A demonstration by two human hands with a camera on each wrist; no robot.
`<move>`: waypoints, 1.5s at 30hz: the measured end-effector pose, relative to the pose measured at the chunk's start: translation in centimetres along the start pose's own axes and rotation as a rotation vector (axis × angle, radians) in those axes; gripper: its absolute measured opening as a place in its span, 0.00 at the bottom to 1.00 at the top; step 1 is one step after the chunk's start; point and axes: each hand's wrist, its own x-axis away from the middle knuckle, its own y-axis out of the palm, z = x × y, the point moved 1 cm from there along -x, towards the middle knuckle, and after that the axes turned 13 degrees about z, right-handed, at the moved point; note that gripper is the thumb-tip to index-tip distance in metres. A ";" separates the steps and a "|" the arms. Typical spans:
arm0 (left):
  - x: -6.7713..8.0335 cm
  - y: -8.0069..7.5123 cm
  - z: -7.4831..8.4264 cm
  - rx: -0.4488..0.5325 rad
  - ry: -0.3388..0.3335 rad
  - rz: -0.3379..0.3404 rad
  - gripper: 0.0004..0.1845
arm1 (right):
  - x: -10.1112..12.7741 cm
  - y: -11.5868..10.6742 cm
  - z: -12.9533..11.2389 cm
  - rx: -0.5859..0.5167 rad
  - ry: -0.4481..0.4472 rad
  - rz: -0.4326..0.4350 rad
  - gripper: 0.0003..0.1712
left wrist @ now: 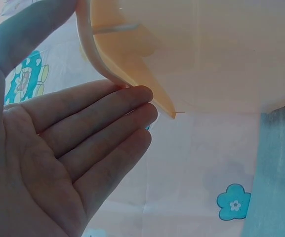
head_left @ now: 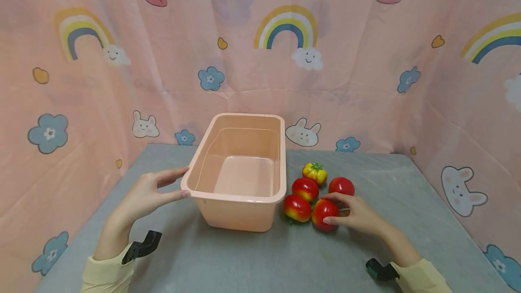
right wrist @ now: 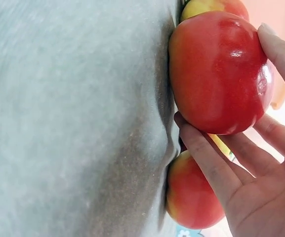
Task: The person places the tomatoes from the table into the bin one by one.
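My left hand point(head_left: 152, 191) touches the front left rim of a peach-coloured plastic basin point(head_left: 240, 214), thumb and fingers fairly straight. In the left wrist view the long fingers point(left wrist: 115, 131) lie extended, with their tips at the basin's edge. To the right of the basin, my right hand point(head_left: 358, 214) holds a glossy red apple point(right wrist: 221, 74) between thumb and fingers, close to the table. Two more red-and-yellow apples lie just left of it, one at the front point(head_left: 297, 208) and one behind it point(head_left: 305, 189). Another red apple point(head_left: 342, 186) sits behind the right hand's fingers.
A small yellow, ribbed, pumpkin-like fruit point(head_left: 315, 173) with a green top sits behind the apples. The basin's inside shows a bare floor. Grey cloth covers the table point(head_left: 195, 261), and a pink patterned curtain point(head_left: 350, 89) rises at its back and sides.
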 end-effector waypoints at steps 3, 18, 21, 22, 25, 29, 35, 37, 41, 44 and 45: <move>0.0 0.0 0.0 0.000 0.002 0.000 0.32 | 0.1 -0.1 0.0 -0.002 -0.009 -0.002 0.35; 0.0 0.0 -0.1 -0.026 0.025 0.007 0.32 | 0.4 -1.2 -0.9 0.042 -0.024 0.055 0.34; 0.0 0.0 -0.1 -0.021 0.024 0.008 0.32 | 0.4 -1.4 -1.1 0.054 -0.029 0.064 0.33; 0.0 0.0 -0.1 -0.021 0.026 0.008 0.32 | 0.4 -1.5 -1.2 0.058 -0.031 0.067 0.33; 0.0 0.0 -0.1 -0.022 0.028 0.009 0.32 | 0.4 -1.7 -1.5 0.074 -0.045 0.079 0.33; 0.0 0.0 -0.1 -0.021 0.025 0.008 0.32 | 0.4 -1.9 -2.1 0.092 -0.066 0.104 0.34; 0.0 -0.1 0.0 -0.013 0.036 0.010 0.31 | 0.3 -2.4 -2.8 0.107 -0.109 0.117 0.32; 0.1 -0.1 0.0 -0.012 0.040 0.011 0.31 | 0.3 -2.5 -2.9 0.113 -0.126 0.123 0.32; 0.1 -0.1 -0.1 -0.011 0.039 0.011 0.31 | 0.3 -2.8 -3.4 0.126 -0.149 0.136 0.32; 0.1 0.0 -0.1 -0.015 0.036 0.011 0.32 | 0.3 -3.0 -3.8 0.138 -0.156 0.142 0.32; 0.1 0.0 -0.2 -0.018 0.036 0.011 0.32 | 0.3 -3.0 -3.9 0.139 -0.158 0.143 0.32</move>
